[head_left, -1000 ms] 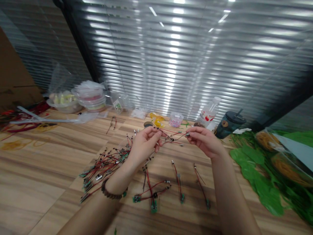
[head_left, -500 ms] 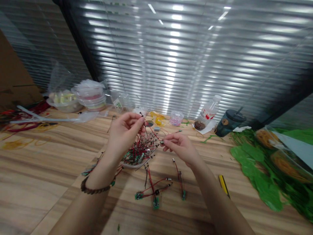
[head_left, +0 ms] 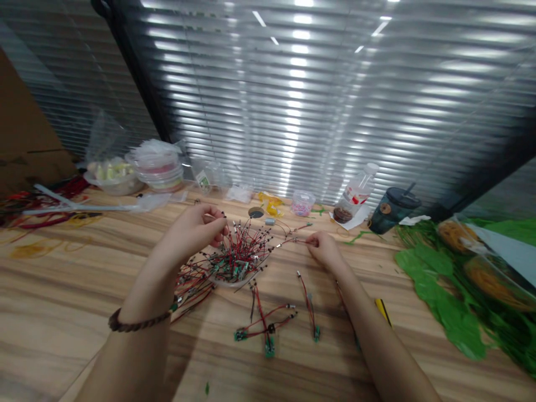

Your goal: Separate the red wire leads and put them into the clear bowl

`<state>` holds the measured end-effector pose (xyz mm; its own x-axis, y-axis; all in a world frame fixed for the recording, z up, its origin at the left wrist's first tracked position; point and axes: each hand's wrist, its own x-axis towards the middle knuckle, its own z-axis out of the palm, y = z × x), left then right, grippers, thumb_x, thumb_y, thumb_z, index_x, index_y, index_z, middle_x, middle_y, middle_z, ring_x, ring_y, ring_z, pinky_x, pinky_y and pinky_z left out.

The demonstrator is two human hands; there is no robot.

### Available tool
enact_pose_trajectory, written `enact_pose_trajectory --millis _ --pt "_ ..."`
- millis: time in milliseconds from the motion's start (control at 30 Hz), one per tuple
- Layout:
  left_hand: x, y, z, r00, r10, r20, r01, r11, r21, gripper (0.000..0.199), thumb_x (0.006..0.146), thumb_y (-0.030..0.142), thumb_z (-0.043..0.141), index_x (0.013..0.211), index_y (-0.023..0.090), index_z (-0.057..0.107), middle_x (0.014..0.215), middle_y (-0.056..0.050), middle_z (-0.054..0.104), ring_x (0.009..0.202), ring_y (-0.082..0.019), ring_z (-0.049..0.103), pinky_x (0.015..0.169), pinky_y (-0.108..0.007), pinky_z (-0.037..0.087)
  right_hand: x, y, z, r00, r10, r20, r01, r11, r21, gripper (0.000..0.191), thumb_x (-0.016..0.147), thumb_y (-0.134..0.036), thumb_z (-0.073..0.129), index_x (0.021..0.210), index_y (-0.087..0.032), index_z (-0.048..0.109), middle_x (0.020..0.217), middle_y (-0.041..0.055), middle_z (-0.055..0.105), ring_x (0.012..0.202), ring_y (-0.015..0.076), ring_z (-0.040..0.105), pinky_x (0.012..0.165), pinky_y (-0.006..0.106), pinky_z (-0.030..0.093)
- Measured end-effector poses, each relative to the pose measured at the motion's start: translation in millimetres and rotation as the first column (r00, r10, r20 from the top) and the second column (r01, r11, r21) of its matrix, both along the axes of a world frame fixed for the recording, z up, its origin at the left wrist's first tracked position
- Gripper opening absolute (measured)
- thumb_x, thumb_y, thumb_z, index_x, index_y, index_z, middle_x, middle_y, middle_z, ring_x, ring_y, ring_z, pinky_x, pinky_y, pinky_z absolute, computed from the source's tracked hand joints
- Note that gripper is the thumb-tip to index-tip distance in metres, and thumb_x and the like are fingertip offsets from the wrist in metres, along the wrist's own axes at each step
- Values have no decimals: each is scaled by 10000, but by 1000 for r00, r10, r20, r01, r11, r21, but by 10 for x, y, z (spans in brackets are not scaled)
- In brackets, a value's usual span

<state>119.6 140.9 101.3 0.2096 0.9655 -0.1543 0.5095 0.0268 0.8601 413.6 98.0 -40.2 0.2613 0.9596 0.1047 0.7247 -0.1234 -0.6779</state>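
My right hand (head_left: pixel 324 249) is closed on a red wire lead (head_left: pixel 288 241), which stretches left from the fingertips toward the pile, its small metal-tipped end pointing left. My left hand (head_left: pixel 201 228) is pinched at the upper left edge of the pile; a small dark tip shows at its fingers, but what they hold is unclear. Between the hands, a clear plastic tub (head_left: pixel 229 285) overflows with small green circuit boards on red and black wires (head_left: pixel 240 257). Several more wired boards (head_left: pixel 268 330) lie crossed in front of it, and a separate one (head_left: pixel 311 312) is to their right.
Behind the tub are a small grey cylinder (head_left: pixel 270 221), a yellow wrapper (head_left: pixel 271 204) and a tub of pink beads (head_left: pixel 302 204). A bottle (head_left: pixel 354 195), a dark cup (head_left: pixel 391 212) and green leaf pieces (head_left: pixel 435 290) stand right. Stacked containers (head_left: pixel 157 167) are left; a yellow cutter (head_left: pixel 382 311) lies near my right forearm.
My left hand has moved left and down toward the pile's edge. My right hand has shifted right, drawing the red wire lead out to the right of the tub.
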Motion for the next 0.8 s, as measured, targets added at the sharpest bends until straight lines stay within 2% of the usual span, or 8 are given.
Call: enact_pose_trajectory --millis 67,133,233,367,467,633,733,800 --pt "45 34 -61 1000 -9 -16 8 998 -69 260 636 322 526 799 128 467 678 -27 617 497 -74 546 463 -173 458 17 -23 19 1000 20 -14 -21 999 -26 126 668 -62 602 742 -119 686 716 44 683 707 175 629 672 300 480" --pt "76 77 -133 997 -10 -71 4 997 -82 265 641 321 507 821 130 470 692 -38 626 510 -90 561 477 -189 462 47 -47 97 998 38 -47 -40 999 -37 124 649 -66 602 714 -127 689 653 35 673 626 163 616 593 262 461" --pt "76 127 -214 962 25 -271 -19 1000 25 294 654 345 491 848 125 506 723 -68 646 548 -121 590 492 -203 448 97 -75 268 991 72 -114 -74 997 -8 102 641 -91 608 691 -135 686 650 43 678 595 157 606 565 248 452" --pt "26 133 -233 884 98 -456 -7 980 198 401 704 419 449 967 128 532 785 -85 669 583 -133 601 511 -196 400 126 -125 500 972 119 -200 -104 991 85 73 647 -158 638 699 -151 690 721 48 689 672 169 611 644 276 470" --pt "2 137 -240 840 88 -536 28 978 206 493 721 510 437 1019 134 551 850 -96 676 647 -148 617 543 -199 392 108 -181 632 950 137 -280 -104 986 130 106 639 -213 679 721 -150 702 736 56 687 683 175 602 650 291 464" --pt "8 147 -261 787 -51 -614 184 971 155 494 727 560 438 904 140 629 889 -96 675 777 -169 626 607 -199 399 27 -260 768 855 195 -480 -128 977 170 189 605 -274 752 734 -151 692 692 39 676 622 145 593 593 268 463" --pt "77 59 -229 796 37 -605 131 964 231 492 753 554 422 943 145 617 897 -97 671 764 -168 617 606 -205 393 -23 -291 844 773 218 -596 -116 972 205 228 558 -280 799 691 -157 661 677 21 665 610 122 589 582 246 470" --pt "181 -52 -199 836 65 -545 132 940 316 457 780 530 415 940 148 608 898 -89 668 768 -158 608 623 -209 399 -46 -314 902 719 236 -653 -113 968 225 244 536 -280 816 666 -162 647 666 9 657 601 108 582 568 232 470"
